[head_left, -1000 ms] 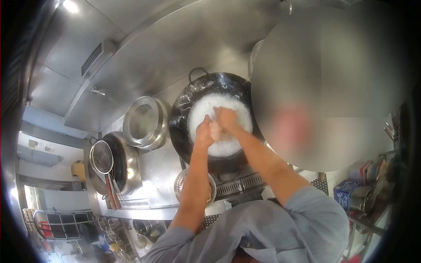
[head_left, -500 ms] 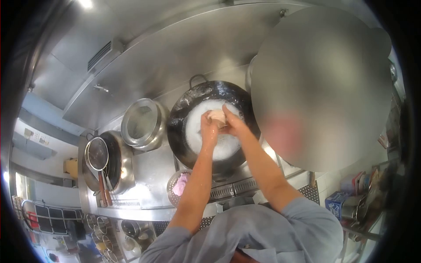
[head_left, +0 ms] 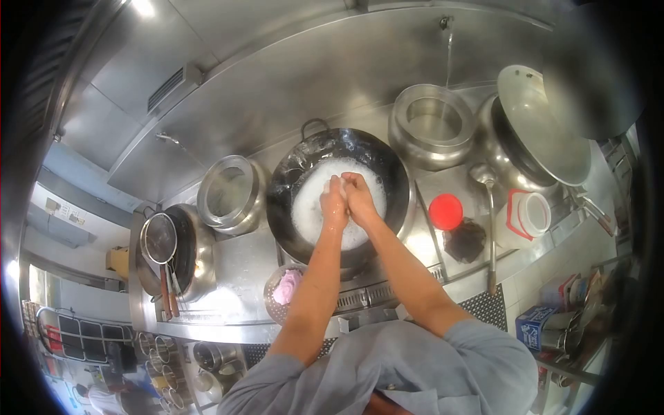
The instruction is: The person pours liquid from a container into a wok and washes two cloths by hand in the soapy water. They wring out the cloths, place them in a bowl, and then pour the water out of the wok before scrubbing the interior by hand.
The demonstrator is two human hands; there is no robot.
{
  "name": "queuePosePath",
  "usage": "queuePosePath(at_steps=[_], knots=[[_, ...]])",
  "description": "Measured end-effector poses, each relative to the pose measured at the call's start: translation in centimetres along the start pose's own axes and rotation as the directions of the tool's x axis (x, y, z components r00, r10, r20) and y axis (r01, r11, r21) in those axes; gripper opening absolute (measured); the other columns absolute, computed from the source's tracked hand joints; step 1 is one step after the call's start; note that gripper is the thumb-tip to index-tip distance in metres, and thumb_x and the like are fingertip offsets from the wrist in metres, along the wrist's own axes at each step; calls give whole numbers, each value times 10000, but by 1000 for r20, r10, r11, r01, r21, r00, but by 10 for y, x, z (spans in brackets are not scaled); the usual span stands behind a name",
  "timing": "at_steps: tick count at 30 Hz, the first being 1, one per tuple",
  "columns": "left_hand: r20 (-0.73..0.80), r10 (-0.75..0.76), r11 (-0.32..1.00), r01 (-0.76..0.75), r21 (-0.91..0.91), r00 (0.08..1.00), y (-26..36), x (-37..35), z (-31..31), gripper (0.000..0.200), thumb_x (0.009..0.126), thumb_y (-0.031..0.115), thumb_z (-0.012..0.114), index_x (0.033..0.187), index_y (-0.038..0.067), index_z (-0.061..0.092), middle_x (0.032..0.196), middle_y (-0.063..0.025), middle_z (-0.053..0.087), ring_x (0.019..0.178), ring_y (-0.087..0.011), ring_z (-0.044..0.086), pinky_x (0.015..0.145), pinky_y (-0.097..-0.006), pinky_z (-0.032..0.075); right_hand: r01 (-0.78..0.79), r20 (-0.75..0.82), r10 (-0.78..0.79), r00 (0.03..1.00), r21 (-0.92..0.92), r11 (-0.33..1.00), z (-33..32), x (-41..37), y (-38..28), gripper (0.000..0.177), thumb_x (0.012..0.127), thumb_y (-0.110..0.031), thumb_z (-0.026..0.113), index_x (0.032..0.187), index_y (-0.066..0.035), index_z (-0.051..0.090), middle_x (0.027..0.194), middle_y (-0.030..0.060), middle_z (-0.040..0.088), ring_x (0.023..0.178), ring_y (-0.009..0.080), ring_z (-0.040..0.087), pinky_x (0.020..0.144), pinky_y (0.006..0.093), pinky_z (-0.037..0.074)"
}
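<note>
Both hands are together over a large black wok (head_left: 283,221) that holds white suds (head_left: 311,214). My left hand (head_left: 334,202) is closed, with its fingers curled against the other hand. My right hand (head_left: 358,199) is also closed and presses in from the right. A small whitish piece shows between the fingertips; what it is I cannot make out. Below the wok on the left, a pink cloth (head_left: 287,286) lies on a perforated round strainer (head_left: 272,304), near my left forearm.
Left of the wok stand a steel pot (head_left: 254,200) and another wok with a mesh skimmer (head_left: 158,238). To the right are a steel pot (head_left: 434,153), a red lid (head_left: 445,211), a dark scrubber (head_left: 465,242), a long ladle (head_left: 492,228), a white tub (head_left: 532,213) and a tilted pan (head_left: 539,131).
My hands have drawn closer together, and the pale object between them is now mostly hidden. A blurred area has left the right side, so the pots, ladle and red lid there now show.
</note>
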State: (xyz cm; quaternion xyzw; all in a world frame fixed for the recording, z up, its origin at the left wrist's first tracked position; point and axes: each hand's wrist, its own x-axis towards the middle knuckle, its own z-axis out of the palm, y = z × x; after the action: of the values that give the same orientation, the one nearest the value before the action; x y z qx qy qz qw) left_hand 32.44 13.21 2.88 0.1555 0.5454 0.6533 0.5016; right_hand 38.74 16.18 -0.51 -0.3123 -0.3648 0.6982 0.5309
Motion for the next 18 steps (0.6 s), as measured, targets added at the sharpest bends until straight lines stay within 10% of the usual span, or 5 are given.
queuePosePath(at_steps=[3, 6, 9, 18], knots=[[253, 95, 985, -128, 117, 963, 8, 12, -7, 452, 913, 267, 581, 1240, -27, 471, 1168, -179, 558, 933, -237, 613, 750, -328, 513, -94, -48, 89, 995, -112, 989, -1, -30, -42, 432, 897, -222, 597, 1244, -25, 429, 1143, 142, 532, 921, 232, 600, 726, 325, 509], [371, 156, 967, -219, 133, 916, 27, -16, 13, 360, 907, 127, 557, 1224, -33, 497, 1168, -190, 572, 959, -230, 614, 781, -330, 518, -637, 447, 510, 735, 196, 745, -30, -35, -54, 480, 862, -275, 652, 1226, -45, 442, 1173, 134, 536, 945, 256, 611, 708, 326, 527], [526, -122, 993, 107, 59, 842, 27, -16, 6, 332, 894, 42, 521, 1217, -34, 512, 1116, -178, 608, 975, -230, 614, 813, -323, 520, -588, 425, 543, 724, -30, 808, -33, -36, -62, 475, 803, -270, 698, 1180, -73, 485, 1091, 111, 599, 877, 230, 646, 644, 290, 530], [455, -212, 961, 100, 256, 865, -9, -5, -17, 300, 830, 35, 558, 1123, -24, 579, 859, -83, 609, 767, -192, 611, 655, -313, 514, -573, 280, 695, 663, -409, 710, -49, -25, -13, 172, 707, -127, 657, 832, -153, 542, 625, -37, 500, 479, 69, 466, 395, 197, 316]])
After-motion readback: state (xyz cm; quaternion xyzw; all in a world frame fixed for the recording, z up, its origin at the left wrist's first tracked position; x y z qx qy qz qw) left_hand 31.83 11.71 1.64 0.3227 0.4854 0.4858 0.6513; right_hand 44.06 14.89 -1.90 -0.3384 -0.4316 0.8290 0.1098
